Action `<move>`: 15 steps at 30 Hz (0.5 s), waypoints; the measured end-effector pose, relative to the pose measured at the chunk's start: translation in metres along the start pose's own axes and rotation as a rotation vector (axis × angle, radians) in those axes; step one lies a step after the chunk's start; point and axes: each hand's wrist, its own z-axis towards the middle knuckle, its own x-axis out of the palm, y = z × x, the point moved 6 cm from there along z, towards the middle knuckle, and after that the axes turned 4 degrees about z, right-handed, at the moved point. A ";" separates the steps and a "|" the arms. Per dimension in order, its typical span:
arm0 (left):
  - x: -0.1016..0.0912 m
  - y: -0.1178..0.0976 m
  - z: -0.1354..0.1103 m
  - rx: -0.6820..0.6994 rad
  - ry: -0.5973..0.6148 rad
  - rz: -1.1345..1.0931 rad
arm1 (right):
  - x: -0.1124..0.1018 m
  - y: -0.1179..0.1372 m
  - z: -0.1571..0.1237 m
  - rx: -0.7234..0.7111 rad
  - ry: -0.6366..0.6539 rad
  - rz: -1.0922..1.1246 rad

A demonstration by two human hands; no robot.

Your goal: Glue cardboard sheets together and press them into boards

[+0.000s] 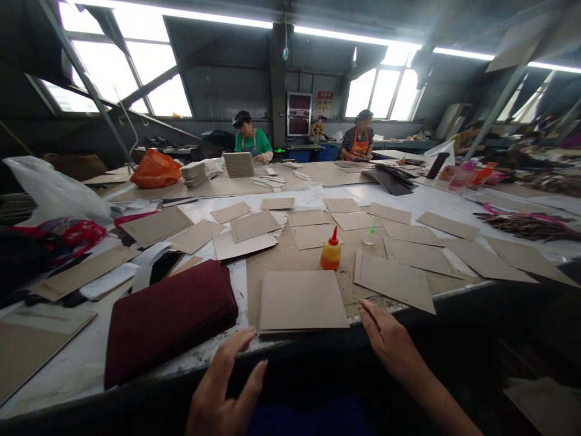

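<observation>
Spreading thumb from fingers, your left hand (224, 384) is holding nothing; your right hand (389, 338) is extending straight, its fingers close together, with nothing visible in it. One cardboard stack (302, 300) is lying between and just beyond them, its long axis running left to right, your fingertips hovering about equally near its two sides. One maroon bundle (170, 318) is resting to the left; beyond are standing one yellow-orange bottle (331, 255) and one small clear bottle (369, 237). Loose panels (394, 280) are overlapping too much to count surely.

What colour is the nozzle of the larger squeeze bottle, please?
The nozzle is red, seen best in the head view.
</observation>
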 end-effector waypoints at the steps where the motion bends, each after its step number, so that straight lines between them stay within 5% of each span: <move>1: 0.014 0.007 0.006 0.022 0.034 -0.020 | 0.010 -0.014 0.004 0.005 0.009 -0.052; 7: 0.084 0.065 0.016 0.000 0.160 0.008 | 0.056 -0.041 0.010 -0.095 0.176 -0.401; 15: 0.086 0.065 0.017 0.109 0.136 -0.014 | 0.070 -0.033 0.028 -0.093 0.221 -0.494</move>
